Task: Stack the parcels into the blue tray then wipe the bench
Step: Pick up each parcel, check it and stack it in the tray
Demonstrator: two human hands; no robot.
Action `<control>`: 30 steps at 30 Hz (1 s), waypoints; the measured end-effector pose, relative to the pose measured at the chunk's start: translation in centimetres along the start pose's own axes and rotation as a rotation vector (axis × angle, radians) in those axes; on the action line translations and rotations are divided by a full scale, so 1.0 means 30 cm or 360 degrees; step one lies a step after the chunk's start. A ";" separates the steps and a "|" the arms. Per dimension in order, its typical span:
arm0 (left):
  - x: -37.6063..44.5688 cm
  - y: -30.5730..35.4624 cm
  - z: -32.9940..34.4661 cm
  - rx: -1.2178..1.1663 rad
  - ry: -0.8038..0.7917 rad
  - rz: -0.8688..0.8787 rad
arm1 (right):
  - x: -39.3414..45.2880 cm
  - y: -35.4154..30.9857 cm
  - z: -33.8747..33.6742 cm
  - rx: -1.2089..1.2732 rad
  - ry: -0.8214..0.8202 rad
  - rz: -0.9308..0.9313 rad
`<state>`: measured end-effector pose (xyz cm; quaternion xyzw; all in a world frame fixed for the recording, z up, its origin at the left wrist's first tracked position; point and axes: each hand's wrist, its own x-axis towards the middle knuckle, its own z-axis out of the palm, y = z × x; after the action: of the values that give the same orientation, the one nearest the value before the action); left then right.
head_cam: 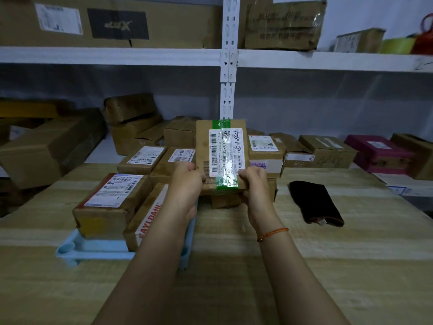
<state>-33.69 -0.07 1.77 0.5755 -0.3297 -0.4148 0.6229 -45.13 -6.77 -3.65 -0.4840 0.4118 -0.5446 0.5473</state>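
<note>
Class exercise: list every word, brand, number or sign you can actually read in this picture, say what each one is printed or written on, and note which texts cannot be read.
"AYLDAHL", red letters: side of the carton in the blue tray; the start is cut off.
"J5-K13": white label of the parcel held by the left hand and right hand.
A stylised "X" logo: dark patch on the top-shelf box.
All other labels, barcodes and handwriting: too small or blurred.

We see a flat brown parcel (220,151) with green tape and a white label, held up tilted above the bench (304,266). More brown parcels (110,202) sit packed in the blue tray (93,250) near the bench's left edge. A black cloth (316,202) lies flat toward the right edge.
</note>
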 end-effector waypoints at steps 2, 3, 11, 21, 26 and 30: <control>-0.005 -0.002 -0.002 0.0010 0.0022 -0.0012 | -0.011 0.003 -0.008 0.0029 -0.0001 0.0004; -0.008 -0.002 -0.003 0.0010 0.0019 -0.0013 | -0.016 0.005 -0.012 0.0046 -0.0009 0.0001; -0.042 0.004 0.000 -0.0066 0.0077 0.0166 | -0.035 0.012 -0.028 0.0401 -0.0081 0.0172; -0.025 -0.028 -0.013 -0.0072 0.0153 0.0335 | -0.049 0.035 -0.042 0.1047 -0.0294 0.0655; -0.026 -0.029 -0.005 -0.0068 -0.0009 0.0295 | -0.057 0.037 -0.030 0.1120 -0.0304 0.0725; -0.026 -0.023 -0.002 0.0008 -0.0026 0.0314 | -0.060 0.034 -0.025 0.1182 -0.0293 0.0758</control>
<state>-34.07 0.66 1.15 0.5382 -0.3909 -0.3553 0.6567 -45.77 -5.12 -4.93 -0.1928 0.2379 -0.4690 0.8284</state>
